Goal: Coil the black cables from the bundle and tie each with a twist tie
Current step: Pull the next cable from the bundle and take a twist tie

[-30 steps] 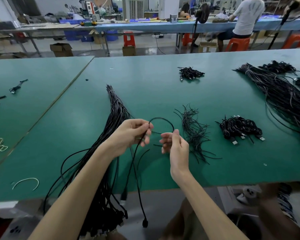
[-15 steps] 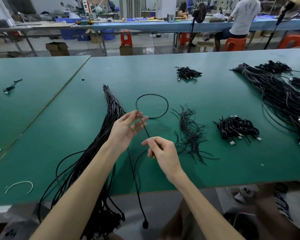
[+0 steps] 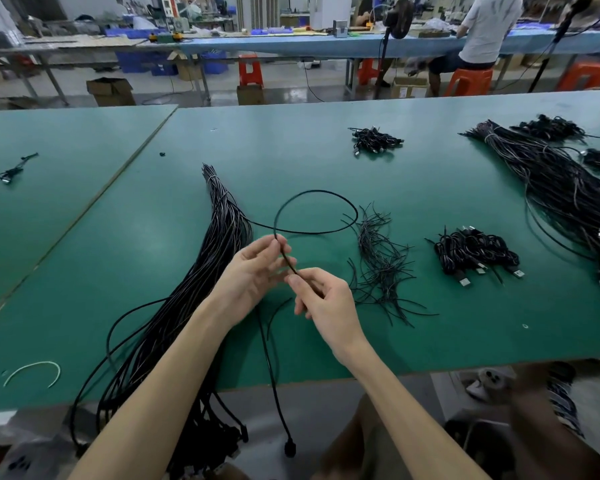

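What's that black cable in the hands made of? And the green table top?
The cable looks coated in soft plastic or rubber: smooth, slightly shiny, and it bends into a loop. The table top looks like a matte green mat, perhaps rubber; it barely shines.

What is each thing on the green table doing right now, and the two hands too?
Black cable: one loose loop, untied, one end hanging below the green table.
Left hand: pinches the black cable.
Right hand: pinches the same cable, nearer the person.
Cable bundle: uncoiled, banded near its far end.
Twist ties: loose heap.
Coiled cables: wound up, piled.
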